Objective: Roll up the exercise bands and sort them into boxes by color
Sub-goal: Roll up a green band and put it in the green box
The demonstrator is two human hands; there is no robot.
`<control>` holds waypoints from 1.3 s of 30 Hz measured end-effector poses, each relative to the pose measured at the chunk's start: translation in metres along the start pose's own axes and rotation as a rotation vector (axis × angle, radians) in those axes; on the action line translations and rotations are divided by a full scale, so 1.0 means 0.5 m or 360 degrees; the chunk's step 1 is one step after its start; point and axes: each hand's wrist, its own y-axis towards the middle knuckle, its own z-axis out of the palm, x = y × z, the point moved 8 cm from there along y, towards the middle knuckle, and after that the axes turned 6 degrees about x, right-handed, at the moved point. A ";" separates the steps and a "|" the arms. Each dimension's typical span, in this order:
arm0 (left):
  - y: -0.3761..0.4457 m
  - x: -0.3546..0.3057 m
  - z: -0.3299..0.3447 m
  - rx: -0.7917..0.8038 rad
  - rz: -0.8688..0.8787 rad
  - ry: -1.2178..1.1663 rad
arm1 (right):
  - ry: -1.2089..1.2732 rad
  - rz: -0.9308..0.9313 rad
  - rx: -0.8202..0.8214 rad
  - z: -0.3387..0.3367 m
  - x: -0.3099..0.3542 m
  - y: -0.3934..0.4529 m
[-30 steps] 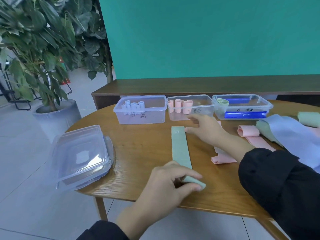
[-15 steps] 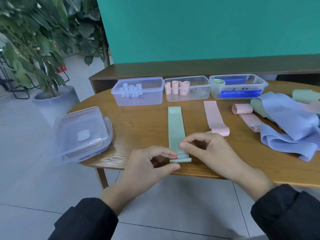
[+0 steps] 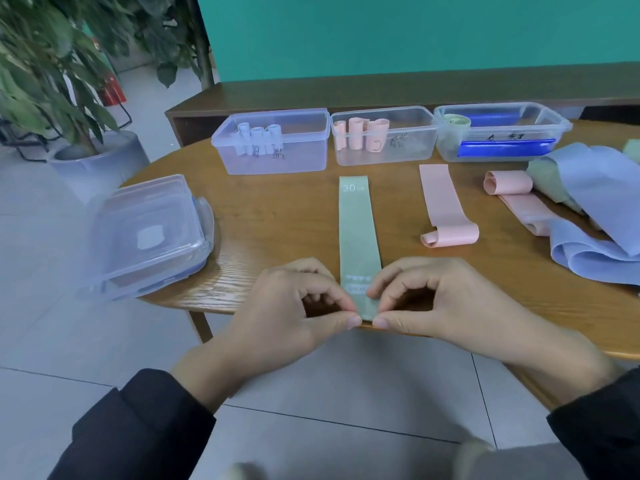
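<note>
Green band (image 3: 356, 233) lies flat on the counter (image 3: 277, 216), its long axis running straight away from both hands, whose fingers (image 3: 375, 289) pinch its near end.

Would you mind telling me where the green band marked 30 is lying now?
In the head view, the green band lies flat mid-table, below the pink-roll box, its near end pinched by the left hand and right hand.

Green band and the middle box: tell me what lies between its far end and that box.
Nothing: in the head view only bare table separates the green band, its far end marked 30, from the middle box holding pink rolls.
</note>
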 end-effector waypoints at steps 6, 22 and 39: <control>0.004 0.006 -0.001 0.0112 -0.0072 0.0020 | -0.0091 0.0032 0.0029 0.002 -0.002 0.003; 0.012 -0.011 0.014 0.0067 0.0189 0.0291 | -0.0286 -0.0078 0.0134 0.006 0.002 0.013; 0.014 -0.012 0.011 -0.0091 0.0245 0.0374 | -0.0431 -0.0003 -0.0063 0.001 -0.002 0.019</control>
